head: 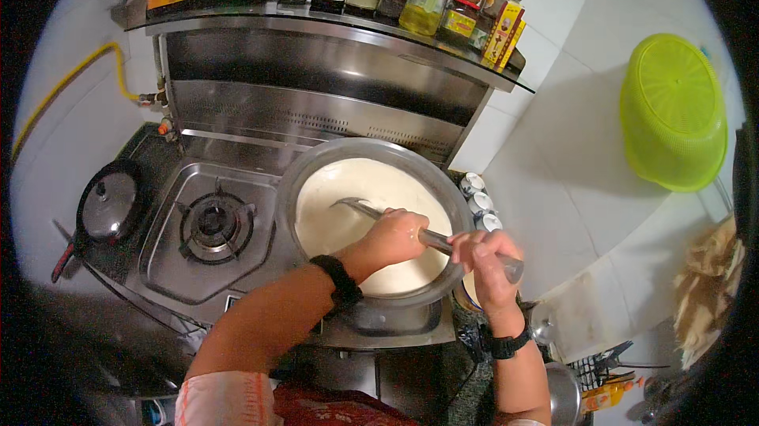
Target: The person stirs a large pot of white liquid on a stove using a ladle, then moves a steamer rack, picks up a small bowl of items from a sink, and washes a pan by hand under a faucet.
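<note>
A large round metal basin (376,146) stands on the right side of the gas stove, holding a creamy off-white liquid (332,183). My left hand (396,237) grips the middle of a long metal utensil handle (437,241) above the liquid. Nearer its end, my right hand (487,257) is closed round the same handle, over the basin's right rim. The utensil's curved metal head is partly sunk in the liquid, so its full shape is hidden. A black band circles each wrist.
Left of the basin is a bare gas burner (216,221); a lidded black pan (109,204) sits beyond it. White-lidded jars (481,204) line the basin's right side. Bottles and jars fill the shelf (332,20) above. A green plastic basket (676,112) hangs at the right wall.
</note>
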Tool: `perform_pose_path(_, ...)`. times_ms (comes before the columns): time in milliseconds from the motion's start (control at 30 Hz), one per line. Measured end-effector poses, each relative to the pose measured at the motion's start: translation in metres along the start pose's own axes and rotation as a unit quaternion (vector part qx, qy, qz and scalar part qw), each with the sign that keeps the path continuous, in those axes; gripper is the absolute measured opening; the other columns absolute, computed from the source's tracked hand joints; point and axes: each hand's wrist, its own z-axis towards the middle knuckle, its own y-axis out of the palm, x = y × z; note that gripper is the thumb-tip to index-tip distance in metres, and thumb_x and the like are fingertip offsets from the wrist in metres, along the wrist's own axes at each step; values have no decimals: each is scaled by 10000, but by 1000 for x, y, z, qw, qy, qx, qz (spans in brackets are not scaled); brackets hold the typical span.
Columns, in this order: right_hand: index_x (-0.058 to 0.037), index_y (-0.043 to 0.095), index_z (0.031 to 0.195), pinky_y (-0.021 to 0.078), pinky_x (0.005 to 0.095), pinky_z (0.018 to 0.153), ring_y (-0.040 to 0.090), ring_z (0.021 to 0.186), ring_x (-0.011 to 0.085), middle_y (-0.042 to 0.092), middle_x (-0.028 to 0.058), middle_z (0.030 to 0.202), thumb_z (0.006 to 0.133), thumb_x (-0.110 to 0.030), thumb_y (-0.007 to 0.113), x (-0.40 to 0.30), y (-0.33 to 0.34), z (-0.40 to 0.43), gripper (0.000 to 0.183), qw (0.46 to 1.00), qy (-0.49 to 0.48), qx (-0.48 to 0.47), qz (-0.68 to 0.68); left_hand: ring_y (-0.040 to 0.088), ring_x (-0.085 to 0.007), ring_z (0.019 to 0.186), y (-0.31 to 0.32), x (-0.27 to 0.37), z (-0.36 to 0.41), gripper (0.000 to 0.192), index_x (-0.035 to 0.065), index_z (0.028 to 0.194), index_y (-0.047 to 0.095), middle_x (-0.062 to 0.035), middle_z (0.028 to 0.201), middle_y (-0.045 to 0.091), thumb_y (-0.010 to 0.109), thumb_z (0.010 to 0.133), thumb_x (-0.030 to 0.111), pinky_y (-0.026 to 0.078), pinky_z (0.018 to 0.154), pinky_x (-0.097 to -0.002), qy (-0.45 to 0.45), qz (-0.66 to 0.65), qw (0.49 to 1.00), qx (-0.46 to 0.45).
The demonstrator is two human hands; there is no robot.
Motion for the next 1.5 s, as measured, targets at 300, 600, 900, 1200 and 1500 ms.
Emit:
perform_pose_path(300, -46, 433, 670, 461, 403, 829, 523, 657, 183, 519, 57, 655, 869, -41, 539, 8, -3, 35, 225, 990, -29, -122, -58, 578, -371, 744, -21, -33, 27, 151, 57, 688, 564, -164, 707, 599, 654, 654, 173, 440, 694, -447, 37, -48, 994, -88)
perform_pose_path(600, -41, 443, 635, 337, 255, 474, 400, 503, 112, 455, 33, 582, 819, -52, 593, 5, -20, 63, 238, 960, -18, -211, -181, 503, -136, 639, -9, -38, 47, 207, 28, 669, 503, -105, 622, 531, 693, 672, 110, 395, 588, -336, -2, -175, 976, -133)
perform_pose_path(900, -38, 455, 639, 412, 289, 553, 482, 569, 182, 481, 64, 609, 813, -40, 579, -1, -49, 38, 214, 959, -35, -232, -156, 528, -272, 620, 30, -16, 41, 240, 52, 641, 497, -153, 642, 531, 686, 688, 192, 383, 556, -393, 5, -100, 994, -40)
perform_pose_path(1200, -36, 451, 626, 460, 325, 651, 530, 639, 246, 491, 87, 616, 797, -3, 571, -21, -73, 21, 211, 953, -25, -261, -153, 511, -291, 587, 56, 11, 39, 236, 51, 621, 493, -153, 614, 517, 675, 688, 184, 373, 536, -405, 54, -129, 990, -4)
perform_pose_path(1500, -56, 440, 595, 435, 327, 592, 502, 580, 236, 480, 72, 596, 791, -23, 578, -46, -84, -3, 242, 951, -14, -258, -171, 540, -389, 725, 82, 40, 25, 211, 33, 664, 519, -172, 697, 556, 681, 663, 168, 409, 629, -454, 13, -174, 985, -11)
